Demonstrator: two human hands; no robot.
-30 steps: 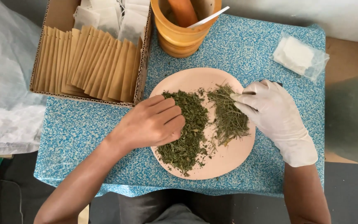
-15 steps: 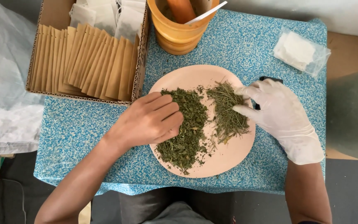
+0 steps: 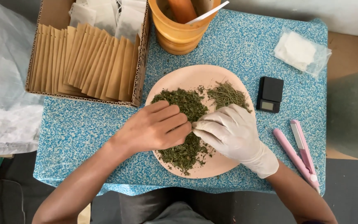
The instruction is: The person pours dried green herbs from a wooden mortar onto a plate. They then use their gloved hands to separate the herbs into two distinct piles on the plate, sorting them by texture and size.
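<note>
- bare left hand (image 3: 156, 126) and gloved right hand (image 3: 228, 130) meet, both curled closed pinching dried herbs (image 3: 185, 124) on the pink plate (image 3: 224, 164)
- imo keep pinches small, stay over that plate so nothing hits the tabletop (image 3: 83, 128)

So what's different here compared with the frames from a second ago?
The gloved right hand has moved left off the paler herb pile to the middle of the plate, where its fingers now meet those of the bare left hand over the dark green herbs. The left hand has hardly shifted. A small black scale now shows. Box of paper sachets and orange tub unchanged.
</note>
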